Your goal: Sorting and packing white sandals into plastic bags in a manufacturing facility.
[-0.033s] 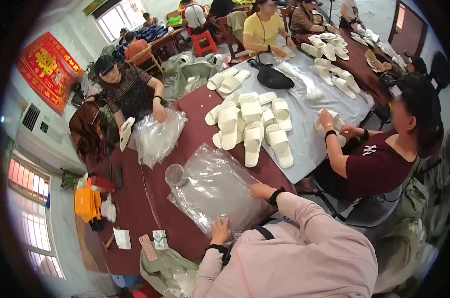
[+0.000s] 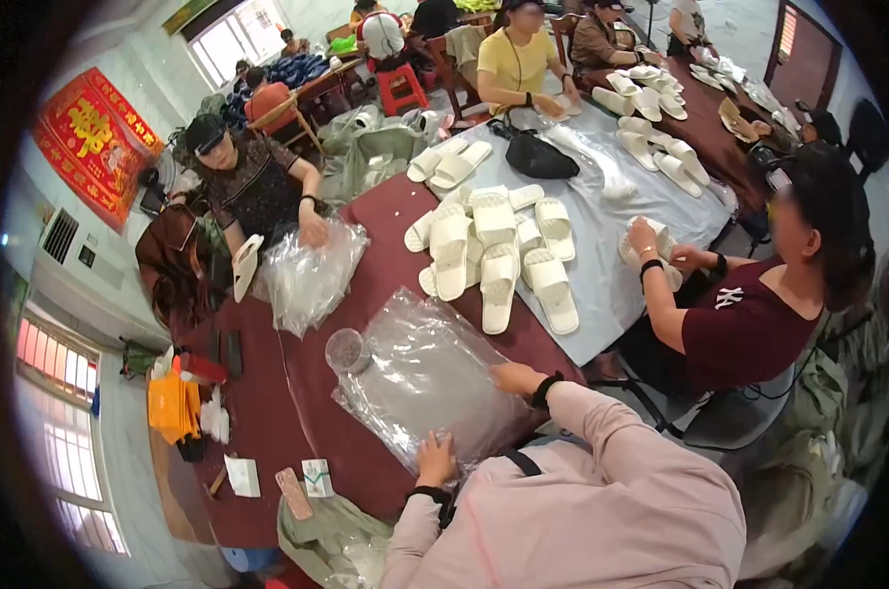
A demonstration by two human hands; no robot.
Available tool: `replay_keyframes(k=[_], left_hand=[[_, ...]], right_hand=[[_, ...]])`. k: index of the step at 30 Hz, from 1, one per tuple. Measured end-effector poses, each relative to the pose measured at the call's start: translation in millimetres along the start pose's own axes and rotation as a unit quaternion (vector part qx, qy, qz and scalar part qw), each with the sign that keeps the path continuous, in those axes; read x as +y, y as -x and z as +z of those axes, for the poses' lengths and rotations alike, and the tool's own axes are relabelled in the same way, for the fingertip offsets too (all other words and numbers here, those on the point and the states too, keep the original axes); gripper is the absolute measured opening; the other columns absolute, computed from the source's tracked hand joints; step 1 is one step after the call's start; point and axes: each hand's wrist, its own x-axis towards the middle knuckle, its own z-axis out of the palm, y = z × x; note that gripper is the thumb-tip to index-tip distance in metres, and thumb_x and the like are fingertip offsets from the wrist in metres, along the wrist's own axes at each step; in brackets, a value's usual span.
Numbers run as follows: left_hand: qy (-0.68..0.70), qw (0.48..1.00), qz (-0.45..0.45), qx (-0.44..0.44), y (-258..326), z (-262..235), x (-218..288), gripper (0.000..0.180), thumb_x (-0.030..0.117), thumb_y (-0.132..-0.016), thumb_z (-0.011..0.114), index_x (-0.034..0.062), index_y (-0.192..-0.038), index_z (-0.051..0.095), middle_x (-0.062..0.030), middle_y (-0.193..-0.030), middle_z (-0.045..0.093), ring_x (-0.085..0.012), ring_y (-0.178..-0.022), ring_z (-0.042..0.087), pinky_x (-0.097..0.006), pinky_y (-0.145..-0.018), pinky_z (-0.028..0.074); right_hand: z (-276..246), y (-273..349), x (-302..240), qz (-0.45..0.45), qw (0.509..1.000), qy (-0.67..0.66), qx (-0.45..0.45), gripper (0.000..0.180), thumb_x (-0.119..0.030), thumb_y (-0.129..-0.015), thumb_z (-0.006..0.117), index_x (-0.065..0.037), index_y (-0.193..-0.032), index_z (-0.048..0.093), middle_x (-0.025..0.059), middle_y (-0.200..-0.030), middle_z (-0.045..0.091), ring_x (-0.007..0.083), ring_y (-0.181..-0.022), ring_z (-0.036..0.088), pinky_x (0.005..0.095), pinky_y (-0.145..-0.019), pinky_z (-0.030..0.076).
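Note:
A stack of clear plastic bags [image 2: 420, 363] lies on the dark red tabletop in front of me. My left hand [image 2: 435, 456] rests flat on the near edge of the stack, its fingers spread. At the right edge, the fingers of my right hand [image 2: 518, 377] are curled together on the plastic; their tips are hard to make out. A small round clear tub [image 2: 347, 349] with something greyish inside sits on the far left corner of the bags. Beyond the stack, several white open-toed slippers [image 2: 498, 280] lie heaped together.
Across the table a co-worker [image 2: 258, 187] holds a white slipper [image 2: 247, 267] beside more clear bags [image 2: 317, 275]. At my right another co-worker [image 2: 749, 304] handles slippers over a pale sheet [image 2: 601, 285]. An orange bag [image 2: 173, 405] and a phone-like pink object [image 2: 293, 493] lie at left.

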Motion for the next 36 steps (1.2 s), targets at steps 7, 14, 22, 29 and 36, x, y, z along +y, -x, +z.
replay_keyframes(k=[7, 14, 22, 29, 36], left_hand=[[-0.01, 1.0, -0.003, 0.023, 4, 12, 3, 0.059, 0.022, -0.069, 0.061, 0.0171, -0.125, 0.04, -0.0279, -0.128, 0.031, -0.0465, -0.113, 0.033, -0.051, -0.094, 0.031], [-0.01, 0.998, -0.057, 0.002, 0, 12, -6, 0.058, 0.025, -0.07, 0.06, 0.0177, -0.125, 0.041, -0.0266, -0.129, 0.03, -0.0486, -0.113, 0.033, -0.054, -0.092, 0.031], [-0.005, 1.0, -0.015, 0.01, -8, 28, -6, 0.06, 0.03, -0.067, 0.062, 0.0236, -0.124, 0.043, -0.024, -0.13, 0.03, -0.0448, -0.111, 0.035, -0.052, -0.09, 0.033], [-0.005, 0.993, -0.084, -0.086, 5, -23, 26, 0.053, 0.027, -0.078, 0.048, 0.0118, -0.127, 0.037, -0.0206, -0.123, 0.042, -0.0406, -0.109, 0.041, -0.049, -0.089, 0.035], [-0.023, 0.998, 0.009, -0.066, 1, -31, 26, 0.05, 0.02, -0.075, 0.05, 0.0047, -0.122, 0.041, -0.0243, -0.119, 0.044, -0.0416, -0.095, 0.048, -0.05, -0.08, 0.04]], right_hand=[[-34, -6, 12, 0.125, 0.972, -0.099, 0.173, 0.039, -0.025, -0.076, 0.054, -0.01, -0.111, 0.054, 0.0221, -0.107, 0.052, 0.0397, -0.097, 0.051, 0.0413, -0.085, 0.042], [-27, -59, 33, 0.148, 0.909, -0.293, 0.255, 0.031, -0.021, -0.07, 0.059, -0.009, -0.099, 0.063, 0.025, -0.098, 0.058, 0.0363, -0.091, 0.055, 0.0378, -0.083, 0.044], [4, -109, 102, 0.114, 0.867, -0.411, 0.257, 0.036, -0.017, -0.068, 0.064, -0.005, -0.102, 0.061, 0.0265, -0.1, 0.056, 0.0337, -0.095, 0.055, 0.0347, -0.083, 0.043], [-43, -93, 42, 0.175, 0.704, -0.674, 0.14, 0.028, -0.011, -0.073, 0.065, -0.001, -0.098, 0.06, 0.0043, -0.089, 0.061, 0.0143, -0.08, 0.057, 0.0268, -0.069, 0.045], [-34, -36, 69, 0.155, 0.808, -0.454, 0.343, 0.028, -0.005, -0.07, 0.064, -0.003, -0.094, 0.051, 0.0096, -0.093, 0.054, 0.0161, -0.078, 0.053, 0.0268, -0.066, 0.044]])
